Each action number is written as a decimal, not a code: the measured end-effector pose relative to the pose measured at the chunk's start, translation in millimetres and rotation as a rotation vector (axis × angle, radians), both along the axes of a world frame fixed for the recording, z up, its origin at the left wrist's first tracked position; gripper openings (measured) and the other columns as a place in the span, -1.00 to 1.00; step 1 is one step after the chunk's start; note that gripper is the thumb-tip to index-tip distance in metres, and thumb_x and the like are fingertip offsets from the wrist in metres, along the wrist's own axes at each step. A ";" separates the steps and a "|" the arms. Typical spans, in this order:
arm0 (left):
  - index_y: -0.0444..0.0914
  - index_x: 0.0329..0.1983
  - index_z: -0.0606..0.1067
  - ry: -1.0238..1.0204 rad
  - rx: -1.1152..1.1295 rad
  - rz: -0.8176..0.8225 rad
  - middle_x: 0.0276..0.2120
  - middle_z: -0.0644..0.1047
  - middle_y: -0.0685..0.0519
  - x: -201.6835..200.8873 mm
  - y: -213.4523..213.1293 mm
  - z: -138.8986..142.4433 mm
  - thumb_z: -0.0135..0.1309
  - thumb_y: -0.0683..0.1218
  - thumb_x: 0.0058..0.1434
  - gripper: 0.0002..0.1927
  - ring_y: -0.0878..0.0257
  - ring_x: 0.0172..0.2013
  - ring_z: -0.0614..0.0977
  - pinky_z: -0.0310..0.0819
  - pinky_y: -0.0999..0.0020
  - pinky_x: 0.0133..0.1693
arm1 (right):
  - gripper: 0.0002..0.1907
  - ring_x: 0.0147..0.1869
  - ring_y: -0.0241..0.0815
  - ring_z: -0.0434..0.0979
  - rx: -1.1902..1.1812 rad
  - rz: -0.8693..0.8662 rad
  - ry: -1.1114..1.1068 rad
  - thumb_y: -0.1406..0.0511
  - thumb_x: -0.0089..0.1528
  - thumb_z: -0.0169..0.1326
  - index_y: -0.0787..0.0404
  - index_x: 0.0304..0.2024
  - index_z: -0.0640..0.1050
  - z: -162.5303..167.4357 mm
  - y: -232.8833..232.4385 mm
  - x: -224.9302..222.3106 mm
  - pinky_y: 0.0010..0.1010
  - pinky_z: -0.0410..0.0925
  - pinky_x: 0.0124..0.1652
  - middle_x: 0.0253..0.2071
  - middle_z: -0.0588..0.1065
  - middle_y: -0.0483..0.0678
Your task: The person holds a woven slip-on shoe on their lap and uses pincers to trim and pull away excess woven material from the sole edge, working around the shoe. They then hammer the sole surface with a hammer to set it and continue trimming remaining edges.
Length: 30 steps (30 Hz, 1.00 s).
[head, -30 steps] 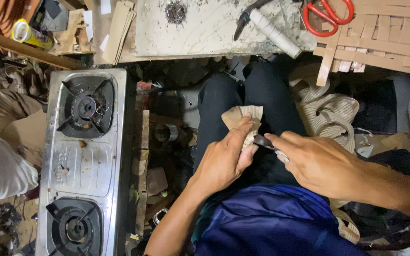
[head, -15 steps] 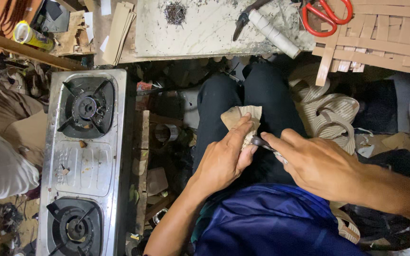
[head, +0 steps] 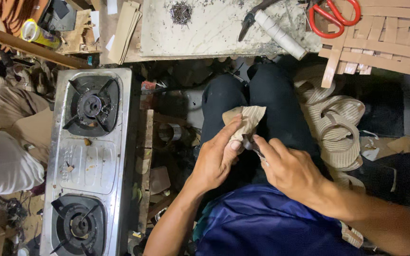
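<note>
Beside the seated person's legs, on the left of the view, a steel two-burner gas stove (head: 91, 161) lies flat, with scraps of wood and card between it and the dark trousers. Across the top runs a pale, stained stone slab (head: 205, 28) carrying a little heap of small nails (head: 181, 12), a pair of pliers with a white-wrapped handle (head: 274, 26) and, at its right end, red-handled scissors (head: 333, 16). Next to the scissors sits a mat of woven tan strips (head: 385, 40), and below it, just right of the knees, a pile of looped cream webbing (head: 338, 128). At the far left edge another person's light sleeve (head: 3, 166) shows. Over the lap, the left hand (head: 217, 159) is curled closed around the lower part of a small piece of tan ribbed card (head: 245, 121), thumb and fingers pressing it from both sides. The right hand (head: 293, 168) is closed in a pinch on a small dark tool (head: 250, 142), whose tip touches the card's lower edge, just beside the left fingertips.
</note>
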State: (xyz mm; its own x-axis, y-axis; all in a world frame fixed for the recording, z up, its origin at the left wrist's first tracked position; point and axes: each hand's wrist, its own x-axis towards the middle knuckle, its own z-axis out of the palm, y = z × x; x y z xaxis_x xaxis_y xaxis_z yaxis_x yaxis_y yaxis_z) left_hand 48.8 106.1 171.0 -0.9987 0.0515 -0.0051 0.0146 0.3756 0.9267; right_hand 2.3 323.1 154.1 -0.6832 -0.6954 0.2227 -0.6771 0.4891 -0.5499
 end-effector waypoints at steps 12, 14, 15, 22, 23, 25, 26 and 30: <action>-0.32 0.34 0.33 0.132 -0.186 0.053 0.34 0.42 -0.24 9.4 5.7 2.6 -0.11 -0.16 0.43 -0.58 -0.24 0.24 0.53 0.47 0.09 0.21 | -0.66 -0.39 0.06 0.54 -0.030 -0.046 -0.529 0.34 0.24 0.10 0.28 0.06 0.52 10.7 -3.1 9.0 -0.22 0.39 -0.38 -0.38 0.42 0.08; -0.32 0.34 0.32 0.131 -0.195 0.056 0.35 0.41 -0.23 11.1 8.6 1.5 -0.09 -0.17 0.39 -0.56 -0.23 0.21 0.54 0.50 0.09 0.17 | -0.77 -0.33 -0.05 0.60 -0.060 -0.016 -0.762 0.33 0.26 0.04 0.29 -0.06 0.53 13.3 3.4 4.1 -0.28 0.45 -0.33 -0.37 0.49 0.03; -0.32 0.34 0.32 0.131 -0.201 0.051 0.35 0.41 -0.23 12.0 10.6 1.4 -0.07 -0.16 0.38 -0.55 -0.23 0.18 0.56 0.52 0.09 0.14 | -0.81 -0.30 -0.10 0.63 -0.075 -0.006 -0.878 0.32 0.27 0.02 0.29 -0.12 0.53 14.9 6.6 1.3 -0.31 0.49 -0.30 -0.36 0.52 0.00; -0.33 0.33 0.31 0.081 -0.281 -0.006 0.38 0.34 -0.27 10.5 23.1 7.7 -0.02 -0.14 0.34 -0.51 -0.29 -0.07 0.62 0.60 0.02 -0.10 | -0.70 -0.28 -0.01 0.57 0.231 0.119 -0.753 0.31 0.26 0.01 0.29 0.02 0.46 46.3 19.6 -20.6 -0.21 0.42 -0.26 -0.33 0.50 0.03; -0.33 0.33 0.30 0.077 -0.291 -0.010 0.38 0.34 -0.26 9.7 24.3 8.5 -0.01 -0.14 0.34 -0.51 -0.29 -0.10 0.63 0.60 0.02 -0.11 | -0.60 -0.27 0.01 0.58 0.175 0.150 -0.688 0.32 0.23 0.01 0.30 0.12 0.42 52.2 21.4 -21.7 -0.19 0.41 -0.28 -0.29 0.50 0.04; -0.34 0.33 0.30 0.072 -0.308 -0.014 0.37 0.35 -0.25 7.7 24.8 9.7 0.00 -0.13 0.34 -0.49 -0.28 -0.15 0.65 0.61 0.01 -0.15 | -0.44 -0.30 0.06 0.57 0.149 0.160 -0.585 0.34 0.19 0.02 0.30 0.26 0.36 60.7 21.5 -21.5 -0.17 0.40 -0.33 -0.24 0.48 0.07; -0.34 0.34 0.29 0.059 -0.300 -0.027 0.38 0.35 -0.24 6.5 23.9 10.0 0.00 -0.12 0.34 -0.49 -0.28 -0.13 0.64 0.60 0.01 -0.14 | -0.40 -0.33 0.09 0.56 0.177 0.141 -0.550 0.34 0.18 0.04 0.29 0.29 0.35 62.8 20.4 -20.5 -0.16 0.40 -0.35 -0.22 0.46 0.09; -0.34 0.37 0.28 0.073 -0.247 -0.062 0.38 0.35 -0.24 2.6 12.0 8.8 -0.01 -0.12 0.36 -0.48 -0.26 0.09 0.57 0.55 0.02 0.01 | -0.37 -0.45 0.13 0.57 0.284 0.043 -0.372 0.29 0.17 0.16 0.22 0.30 0.39 51.8 8.3 -12.0 -0.16 0.41 -0.45 -0.25 0.46 0.10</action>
